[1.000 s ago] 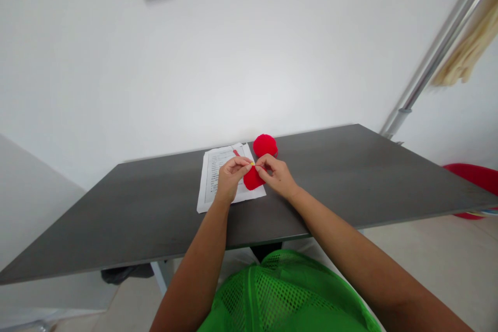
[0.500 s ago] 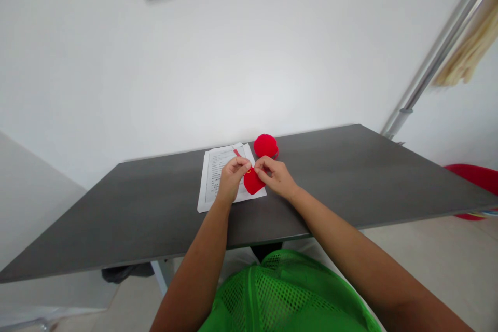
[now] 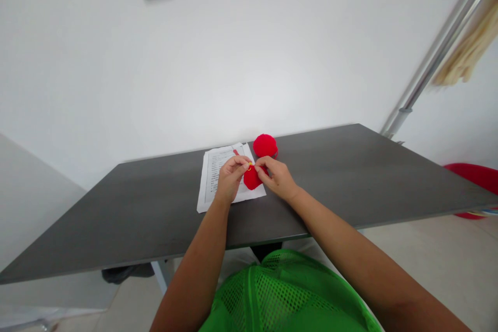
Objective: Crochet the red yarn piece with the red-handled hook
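Observation:
Between my two hands is a small red crochet piece (image 3: 252,180), with its lower part hanging over the printed sheets. My left hand (image 3: 230,179) is closed, thumb and forefinger pinching the upper left edge beside a small yellow loop, perhaps a stitch marker (image 3: 249,167). Closed in a pinch too, my right hand (image 3: 279,177) grips the upper right edge of the same piece. Just beyond my right hand rests a ball of red yarn (image 3: 265,145). A thin tool with a red handle (image 3: 235,152), maybe a crochet hook, lies on the paper past my left fingers.
White printed sheets (image 3: 208,187) lie under my hands on a dark grey table (image 3: 148,212). The table's far edge meets a white wall (image 3: 249,62). A metal pole (image 3: 424,62) rises at the right, near a red rounded object (image 3: 472,176) beyond the table.
The red piece has tilted slightly, its lower end lifting a little. More of the yellow loop shows between my fingertips. Both hands stay in nearly the same place.

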`<state>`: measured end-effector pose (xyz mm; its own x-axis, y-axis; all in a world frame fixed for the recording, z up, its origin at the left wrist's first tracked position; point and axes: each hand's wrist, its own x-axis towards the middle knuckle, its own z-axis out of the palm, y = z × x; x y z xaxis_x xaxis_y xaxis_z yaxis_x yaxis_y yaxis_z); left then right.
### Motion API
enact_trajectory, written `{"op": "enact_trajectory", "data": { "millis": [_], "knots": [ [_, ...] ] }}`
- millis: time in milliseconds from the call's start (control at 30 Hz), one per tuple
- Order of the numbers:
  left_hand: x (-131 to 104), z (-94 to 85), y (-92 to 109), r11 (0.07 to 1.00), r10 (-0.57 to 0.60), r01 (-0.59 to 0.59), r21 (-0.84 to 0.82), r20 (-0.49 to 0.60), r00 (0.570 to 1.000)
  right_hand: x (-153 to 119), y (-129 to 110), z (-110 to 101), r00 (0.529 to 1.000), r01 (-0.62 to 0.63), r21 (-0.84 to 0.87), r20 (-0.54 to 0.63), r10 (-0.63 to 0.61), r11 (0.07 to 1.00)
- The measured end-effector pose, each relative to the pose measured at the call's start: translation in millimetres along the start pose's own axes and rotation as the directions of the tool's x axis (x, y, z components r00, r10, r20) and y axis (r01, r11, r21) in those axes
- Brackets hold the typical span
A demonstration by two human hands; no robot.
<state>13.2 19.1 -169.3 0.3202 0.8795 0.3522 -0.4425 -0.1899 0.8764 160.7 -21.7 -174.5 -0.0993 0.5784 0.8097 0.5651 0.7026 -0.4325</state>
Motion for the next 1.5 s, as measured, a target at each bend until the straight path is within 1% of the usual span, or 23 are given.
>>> {"op": "enact_trajectory", "data": {
  "millis": [133, 433, 600, 733, 867, 933, 1033, 1100, 1200, 1233, 1300, 1367, 1433, 1500],
  "knots": [
    [0, -0.6, 1, 1.0, -0.003, 0.004, -0.024, 0.009, 1.0, 0, 1, 0, 0.999, 0.035, -0.016, -0.023, -0.035, 0.999],
    [0, -2.0, 1, 0.999, 0.005, -0.003, -0.054, 0.024, 1.0, 0, 2, 1, 0.979, 0.172, -0.087, -0.092, -0.18, 0.981],
    [0, -3.2, 0, 0.999, 0.011, -0.01, -0.036, 0.019, 1.0, 0, 2, 1, 0.978, 0.176, -0.077, -0.095, -0.183, 0.981],
    [1, -4.0, -3, 1.0, 0.023, -0.023, 0.006, 0.028, 0.999, 0, 1, 1, 0.989, 0.124, -0.061, -0.067, -0.128, 0.99],
    [2, -2.8, -5, 0.997, 0.018, -0.019, 0.076, 0.005, 1.0, -2, 3, 3, 0.999, 0.031, -0.034, -0.019, -0.032, 0.999],
    [3, -2.3, -6, 0.997, -0.01, 0.012, 0.078, -0.031, 0.999, -3, 5, 5, 0.999, -0.045, -0.025, -0.004, 0.045, 0.999],
    [4, -3.1, -8, 0.995, -0.085, 0.088, 0.04, -0.089, 0.992, -4, 8, 7, 0.988, -0.152, -0.003, 0.015, 0.152, 0.988],
    [4, -4.5, -10, 0.989, -0.138, 0.142, 0.047, -0.078, 0.987, -4, 9, 8, 0.98, -0.197, 0.023, 0.031, 0.196, 0.98],
    [5, -6.4, -13, 0.968, -0.215, 0.217, 0.122, -0.028, 0.976, -3, 10, 9, 0.97, -0.238, 0.043, 0.053, 0.236, 0.97],
    [5, -7.0, -14, 0.963, -0.225, 0.228, 0.141, -0.036, 0.974, -2, 10, 9, 0.966, -0.253, 0.042, 0.056, 0.251, 0.967],
    [7, -8.6, -15, 0.971, -0.197, 0.208, 0.121, -0.098, 0.975, -2, 11, 10, 0.954, -0.298, 0.046, 0.049, 0.296, 0.954],
    [10, -11.3, -15, 0.988, -0.138, 0.151, 0.043, -0.22, 0.966, -2, 14, 12, 0.926, -0.378, 0.046, 0.051, 0.375, 0.925],
    [13, -15.2, -13, 0.995, -0.099, 0.092, -0.036, -0.365, 0.926, -4, 17, 14, 0.907, -0.414, 0.025, 0.091, 0.411, 0.91],
    [15, -19.6, -11, 0.995, -0.087, 0.055, -0.08, -0.478, 0.874, -5, 20, 18, 0.903, -0.399, -0.096, 0.129, 0.409, 0.912]
  ]
}}
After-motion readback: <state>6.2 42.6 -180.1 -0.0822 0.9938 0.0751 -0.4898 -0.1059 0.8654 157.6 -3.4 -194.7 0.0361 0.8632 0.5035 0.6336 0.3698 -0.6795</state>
